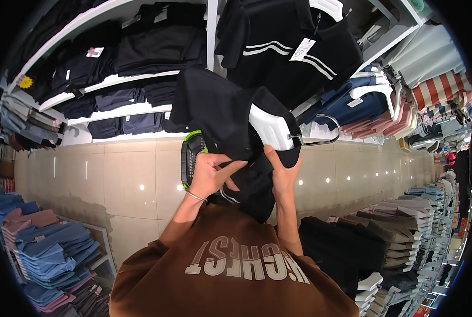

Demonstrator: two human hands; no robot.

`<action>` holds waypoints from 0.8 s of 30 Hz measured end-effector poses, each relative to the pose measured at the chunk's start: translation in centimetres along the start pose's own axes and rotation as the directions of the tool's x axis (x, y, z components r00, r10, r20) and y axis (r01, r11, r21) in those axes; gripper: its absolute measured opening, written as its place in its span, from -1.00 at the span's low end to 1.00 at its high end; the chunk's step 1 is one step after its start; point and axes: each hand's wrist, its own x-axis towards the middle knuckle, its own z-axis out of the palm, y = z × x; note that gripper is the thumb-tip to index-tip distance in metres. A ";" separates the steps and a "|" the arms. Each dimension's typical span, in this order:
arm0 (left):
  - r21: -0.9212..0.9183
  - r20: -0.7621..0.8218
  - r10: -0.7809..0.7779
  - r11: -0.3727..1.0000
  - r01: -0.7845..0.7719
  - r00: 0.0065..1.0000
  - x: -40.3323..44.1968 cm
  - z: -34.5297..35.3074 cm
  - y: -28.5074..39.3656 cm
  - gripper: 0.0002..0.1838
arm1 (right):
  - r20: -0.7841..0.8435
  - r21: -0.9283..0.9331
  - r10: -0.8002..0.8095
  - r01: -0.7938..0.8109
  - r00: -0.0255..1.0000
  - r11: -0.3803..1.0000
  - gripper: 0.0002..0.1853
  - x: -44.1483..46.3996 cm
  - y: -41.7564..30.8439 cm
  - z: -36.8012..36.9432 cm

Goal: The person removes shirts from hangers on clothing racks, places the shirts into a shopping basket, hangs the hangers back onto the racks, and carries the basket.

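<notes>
A black collared shirt (215, 105) hangs on a white hanger (270, 127) with a metal hook (320, 138), held up in front of my chest. My right hand (283, 174) is closed on the collar and the hanger, its thumb lying near the hanger's edge. My left hand (210, 174) pinches the shirt's front below the collar, with its thumb and fingertips close together. A silver bangle (195, 196) circles my left wrist. White stripes show on the dark fabric under my left hand. Folds hide part of the shirt's lower half.
Another black shirt (278, 58) with white stripes and a tag hangs ahead. Shelves (125, 79) of folded dark clothes stand at upper left. A green-edged black basket (192, 145) is behind my left hand. Blue folded clothes (56, 243) lie at lower left; hanging clothes (399, 227) line the right.
</notes>
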 end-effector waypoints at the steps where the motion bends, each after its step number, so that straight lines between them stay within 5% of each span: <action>1: -0.046 -0.022 0.002 0.999 -0.003 1.000 0.1 0.2 -0.1 -0.82 | 0.023 -0.019 -0.001 0.002 1.000 1.000 -0.64 0.0 -0.1 0.0; 5: -0.120 -0.053 0.041 0.992 -0.047 0.998 0.4 0.8 -0.1 -0.83 | 0.114 -0.034 -0.025 0.030 0.993 0.999 -0.64 -0.3 -0.6 0.5; 8: -0.189 0.043 0.027 0.982 -0.018 0.999 0.4 0.8 0.5 -0.86 | 0.112 -0.049 -0.034 0.040 0.993 0.998 -0.65 -0.4 -0.4 0.6; 12: -0.008 0.295 0.082 0.996 -0.084 0.952 0.6 -1.6 -0.4 -0.79 | 0.014 -0.083 -0.029 0.030 0.999 0.996 -0.54 -0.1 0.0 -0.7; 15: -0.025 -0.056 0.357 0.933 -0.358 0.933 0.1 -3.9 -1.2 -0.82 | 0.014 -0.191 -0.034 0.036 0.999 0.981 -0.39 0.3 -0.6 -3.0; 16: 0.103 -0.257 0.471 0.881 -0.461 0.844 0.3 -4.4 -0.7 -0.77 | -0.035 -0.214 -0.023 0.015 0.999 0.977 -0.40 0.1 -0.8 -3.5; 17: 0.251 -0.428 0.577 0.816 -0.521 0.696 0.6 -5.0 0.3 -0.71 | 0.086 -0.153 0.035 -0.022 0.996 0.988 -0.43 0.3 -1.8 -4.2; 19: 0.641 -0.457 0.722 0.673 -0.370 0.520 0.6 -6.3 2.3 -0.49 | 0.189 -0.122 0.104 -0.082 0.977 0.989 -0.45 0.3 -2.6 -5.4; 23: 0.404 -0.398 0.554 0.821 -0.403 0.731 1.2 -6.8 1.3 -0.38 | 0.228 -0.107 0.152 -0.130 0.962 0.986 -0.44 -0.2 -2.6 -6.1; 24: 0.358 -0.450 0.487 0.866 -0.348 0.749 1.2 -6.7 1.2 -0.52 | 0.237 -0.097 0.159 -0.140 0.958 0.985 -0.43 -0.1 -2.5 -6.2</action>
